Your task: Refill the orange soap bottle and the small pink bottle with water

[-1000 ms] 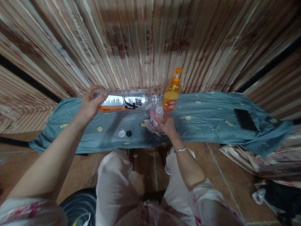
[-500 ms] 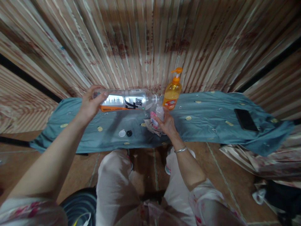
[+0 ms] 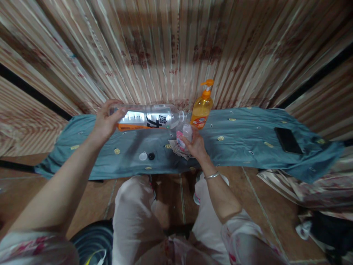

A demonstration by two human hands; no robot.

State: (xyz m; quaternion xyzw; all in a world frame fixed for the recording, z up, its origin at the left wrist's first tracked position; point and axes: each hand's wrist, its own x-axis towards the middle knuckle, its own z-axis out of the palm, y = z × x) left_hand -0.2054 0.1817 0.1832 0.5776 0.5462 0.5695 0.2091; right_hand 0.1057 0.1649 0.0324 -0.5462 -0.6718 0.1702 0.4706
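My left hand [image 3: 108, 120] grips the base of a large clear plastic bottle [image 3: 146, 117] with a silver and orange label. The bottle lies nearly level in the air, its uncapped neck pointing right. Just under that mouth is a small clear bottle [image 3: 182, 140] with a pink label, held upright by my right hand [image 3: 195, 143]. A crumpled greyish cloth [image 3: 179, 151] lies around its base. Whether liquid passes between the two mouths I cannot tell. A white cap [image 3: 143, 156] and a black cap [image 3: 151, 156] rest on the cloth-covered bench to the left.
An orange pump bottle [image 3: 202, 111] stands behind my right hand. A black phone [image 3: 288, 140] lies toward the right end of the teal tablecloth [image 3: 237, 147]. Striped curtains [image 3: 176, 51] hang close behind. A dark coiled object [image 3: 93, 239] is on the floor at lower left.
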